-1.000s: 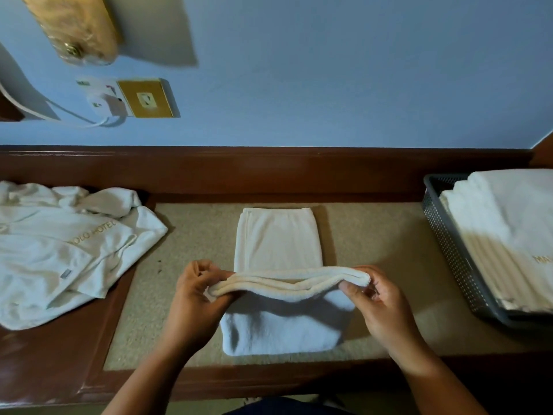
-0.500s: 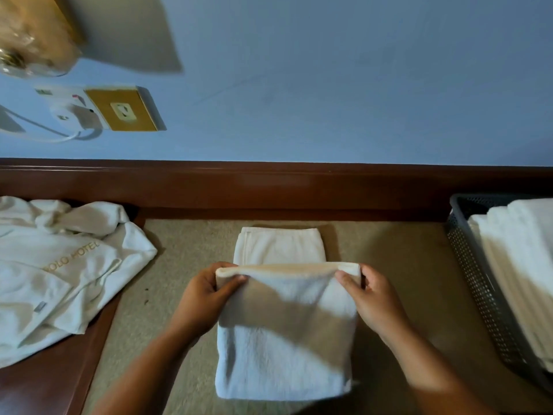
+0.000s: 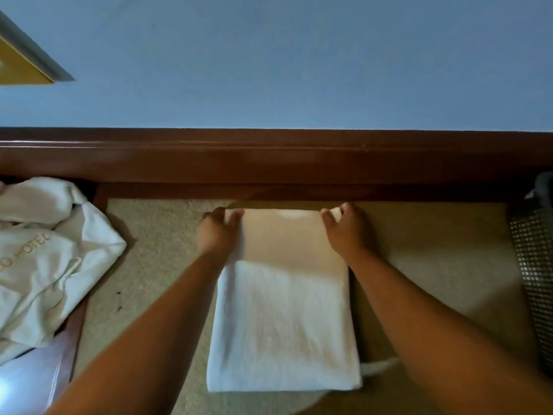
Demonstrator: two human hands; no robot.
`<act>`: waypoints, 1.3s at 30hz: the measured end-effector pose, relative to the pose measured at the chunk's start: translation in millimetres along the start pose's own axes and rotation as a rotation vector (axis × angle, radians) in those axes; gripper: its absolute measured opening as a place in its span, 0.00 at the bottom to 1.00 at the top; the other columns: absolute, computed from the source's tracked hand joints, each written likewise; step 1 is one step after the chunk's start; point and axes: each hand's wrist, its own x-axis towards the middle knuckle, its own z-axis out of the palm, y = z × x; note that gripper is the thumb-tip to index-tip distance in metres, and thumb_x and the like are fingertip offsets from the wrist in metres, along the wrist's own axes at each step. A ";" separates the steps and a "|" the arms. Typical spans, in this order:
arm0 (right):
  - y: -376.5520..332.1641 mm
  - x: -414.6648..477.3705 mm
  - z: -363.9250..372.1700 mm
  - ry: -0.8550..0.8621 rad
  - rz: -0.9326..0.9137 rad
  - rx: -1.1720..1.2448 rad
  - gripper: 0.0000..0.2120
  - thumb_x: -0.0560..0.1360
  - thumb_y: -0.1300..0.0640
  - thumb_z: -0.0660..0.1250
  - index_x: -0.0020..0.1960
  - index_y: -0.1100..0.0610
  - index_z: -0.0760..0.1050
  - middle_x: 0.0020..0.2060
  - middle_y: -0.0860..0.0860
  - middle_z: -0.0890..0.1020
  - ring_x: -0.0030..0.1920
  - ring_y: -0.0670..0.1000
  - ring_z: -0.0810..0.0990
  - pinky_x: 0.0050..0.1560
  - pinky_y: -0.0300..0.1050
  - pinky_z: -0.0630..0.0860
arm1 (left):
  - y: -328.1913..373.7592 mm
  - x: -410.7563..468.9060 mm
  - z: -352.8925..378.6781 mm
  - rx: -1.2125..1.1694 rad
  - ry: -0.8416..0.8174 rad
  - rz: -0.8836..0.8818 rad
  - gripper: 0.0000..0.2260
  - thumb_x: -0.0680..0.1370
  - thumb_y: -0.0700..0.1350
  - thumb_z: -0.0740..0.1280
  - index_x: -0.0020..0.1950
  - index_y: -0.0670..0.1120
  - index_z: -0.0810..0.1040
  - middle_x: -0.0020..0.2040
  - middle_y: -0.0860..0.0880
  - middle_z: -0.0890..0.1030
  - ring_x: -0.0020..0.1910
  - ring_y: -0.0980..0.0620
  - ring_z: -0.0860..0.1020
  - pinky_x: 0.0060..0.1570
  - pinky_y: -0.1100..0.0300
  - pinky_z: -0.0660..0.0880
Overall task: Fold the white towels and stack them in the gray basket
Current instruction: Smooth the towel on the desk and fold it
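Hands hold the far edge of the towel (image 3: pixel 284 310), one at each corner. The left hand (image 3: pixel 220 232) has its fingers curled over the far-left corner, and the right hand (image 3: pixel 347 229) does the same at the far-right corner. Both grips are narrow, with cloth pinched inside them. Between the two hands the edge runs straight and sits low.

From the grip toward the person, the towel lies flat as a folded rectangle between the two forearms. Its part close to the hands looks warm in colour, and the nearer part looks white. Beside its near-right corner, a small piece of white cloth (image 3: pixel 380 365) sticks out from below. Under the towel is a beige mat (image 3: pixel 155 265), and the towel touches it along its whole length.

Just beyond the grip stands a dark wooden ledge (image 3: pixel 269 163), and above it a blue wall (image 3: pixel 299 55).

Well to the left of the left hand lies a pile (image 3: pixel 45 265) of loose white towels, partly on the mat and partly on the wood, with gold letters "HOTEL" on it. Well to the right of the right hand, at the border of the view, stands the basket (image 3: pixel 535 265). Only its gray meshed wall shows, so its content I cannot tell. The towel is apart from both.
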 end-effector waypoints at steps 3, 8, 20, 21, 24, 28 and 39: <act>1.8 -5.7 5.4 0.001 0.053 0.104 0.27 0.79 0.41 0.66 0.69 0.58 0.70 0.62 0.56 0.77 0.57 0.59 0.79 0.46 0.46 0.72 | 4.5 0.7 4.5 -0.037 -0.040 -0.079 0.29 0.77 0.64 0.68 0.68 0.44 0.71 0.57 0.40 0.81 0.56 0.39 0.80 0.50 0.51 0.76; 1.2 -10.2 -11.9 -0.267 0.299 0.394 0.24 0.76 0.48 0.73 0.67 0.56 0.72 0.58 0.53 0.80 0.54 0.57 0.81 0.50 0.49 0.78 | 10.6 8.5 -29.1 -0.115 -0.421 -0.247 0.37 0.66 0.64 0.79 0.65 0.42 0.75 0.56 0.46 0.81 0.56 0.42 0.80 0.56 0.49 0.78; -30.2 -186.5 -170.4 -0.029 -0.573 0.402 0.17 0.69 0.62 0.75 0.52 0.47 0.77 0.44 0.43 0.82 0.41 0.38 0.80 0.36 0.31 0.74 | 7.6 -167.7 -196.3 -0.424 -0.211 0.708 0.17 0.73 0.53 0.76 0.58 0.47 0.81 0.53 0.48 0.84 0.51 0.50 0.83 0.50 0.57 0.79; -19.8 -208.1 -174.9 -0.024 -0.656 0.374 0.18 0.67 0.63 0.75 0.52 0.48 0.76 0.44 0.43 0.81 0.41 0.40 0.80 0.35 0.30 0.73 | -4.6 -187.0 -202.4 -0.309 -0.137 0.804 0.17 0.73 0.54 0.73 0.58 0.48 0.80 0.53 0.49 0.81 0.51 0.51 0.81 0.50 0.59 0.78; 24.3 -254.7 -143.0 0.086 -0.832 0.182 0.18 0.64 0.61 0.75 0.50 0.51 0.73 0.46 0.45 0.76 0.44 0.43 0.77 0.40 0.29 0.71 | -55.6 -234.6 -182.9 -0.115 0.054 0.902 0.12 0.74 0.47 0.71 0.57 0.50 0.79 0.54 0.51 0.74 0.54 0.54 0.76 0.49 0.62 0.73; 98.5 -275.6 -41.0 0.072 -0.788 -0.036 0.20 0.64 0.63 0.73 0.52 0.51 0.71 0.52 0.45 0.70 0.50 0.49 0.74 0.49 0.39 0.74 | -149.3 -248.3 -99.2 0.009 0.117 0.671 0.22 0.68 0.34 0.70 0.57 0.53 0.75 0.55 0.52 0.70 0.51 0.50 0.75 0.47 0.52 0.76; 145.9 -275.3 52.1 -0.195 -0.066 0.129 0.20 0.78 0.49 0.68 0.67 0.54 0.72 0.56 0.49 0.78 0.51 0.47 0.79 0.48 0.41 0.73 | -225.3 -252.7 -38.8 -0.093 -0.095 -0.067 0.10 0.82 0.53 0.64 0.58 0.49 0.75 0.55 0.49 0.80 0.48 0.52 0.79 0.53 0.47 0.79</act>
